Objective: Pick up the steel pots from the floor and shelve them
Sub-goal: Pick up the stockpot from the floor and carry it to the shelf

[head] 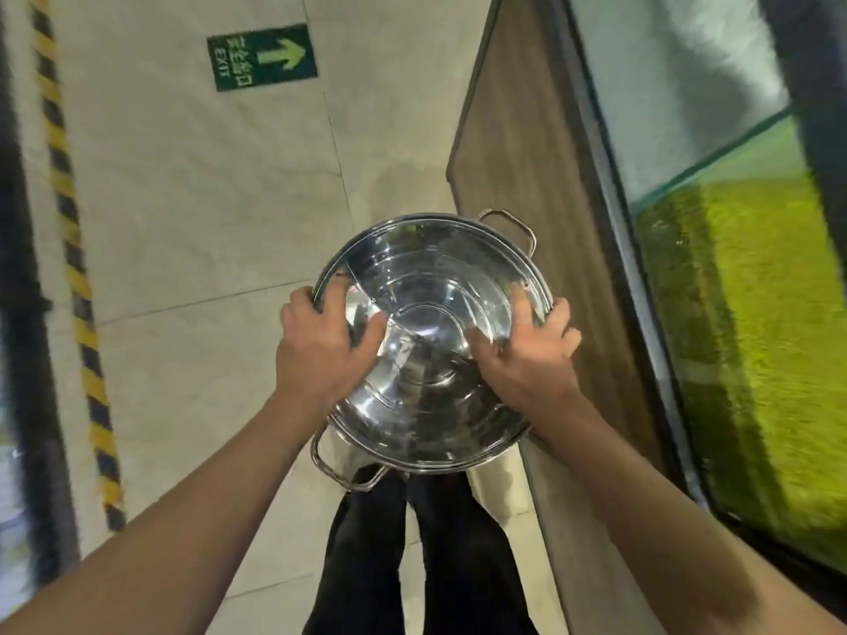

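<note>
A large shiny steel pot [431, 286] with two loop handles is held in the air above the floor, its open mouth facing me. My left hand [321, 346] grips the rim on the left side, fingers reaching inside. My right hand [531, 350] grips the rim on the right side, thumb inside the pot. One handle sticks out at the upper right, the other at the lower left. The pot is empty.
A wooden cabinet side [527, 144] stands close to the pot's right, bearing a glass tank with green contents [756, 286]. The beige tile floor [192, 199] carries a green exit sign [262, 56] and a yellow-black hazard stripe [73, 249]. My dark-trousered legs [412, 552] are below.
</note>
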`<state>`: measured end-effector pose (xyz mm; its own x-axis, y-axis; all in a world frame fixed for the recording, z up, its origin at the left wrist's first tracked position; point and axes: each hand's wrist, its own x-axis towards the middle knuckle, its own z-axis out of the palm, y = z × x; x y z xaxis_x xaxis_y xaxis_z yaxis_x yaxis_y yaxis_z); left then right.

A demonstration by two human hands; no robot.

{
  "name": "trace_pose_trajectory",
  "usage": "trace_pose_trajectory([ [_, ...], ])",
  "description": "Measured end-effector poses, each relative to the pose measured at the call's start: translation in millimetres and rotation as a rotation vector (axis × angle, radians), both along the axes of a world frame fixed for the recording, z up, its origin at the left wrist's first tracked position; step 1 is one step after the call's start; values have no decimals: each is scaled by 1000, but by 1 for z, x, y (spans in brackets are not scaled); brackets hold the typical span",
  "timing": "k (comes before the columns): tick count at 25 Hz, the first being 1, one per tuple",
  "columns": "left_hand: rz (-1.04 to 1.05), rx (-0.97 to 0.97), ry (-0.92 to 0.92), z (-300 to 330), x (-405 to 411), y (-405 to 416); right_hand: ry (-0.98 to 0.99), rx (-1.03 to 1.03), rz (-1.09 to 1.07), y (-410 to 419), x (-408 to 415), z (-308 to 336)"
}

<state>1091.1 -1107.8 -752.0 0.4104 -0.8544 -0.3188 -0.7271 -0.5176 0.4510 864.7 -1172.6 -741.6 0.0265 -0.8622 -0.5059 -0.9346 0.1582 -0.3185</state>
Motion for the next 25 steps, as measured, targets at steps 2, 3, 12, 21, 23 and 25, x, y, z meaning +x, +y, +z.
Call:
trace_pose_trajectory([
  [2, -14, -26, 15, 97, 5, 5, 51, -33, 50, 0, 5, 99],
  [3, -36, -49, -3, 153, 9, 3, 87, -52, 75, -3, 9, 158],
  [12, 6, -180, -109, 344, 53, 10, -21, -195, 148, -9, 37, 353],
  [21, 88, -181, -40, 361, 95, 15, -8, -215, 268, -29, 82, 386],
  [23, 121, -187, -15, 358, 100, 22, -3, -221, 300, -31, 90, 383],
  [25, 148, -192, -10, 356, 103, 29, -20, -192, 322, -33, 96, 379],
])
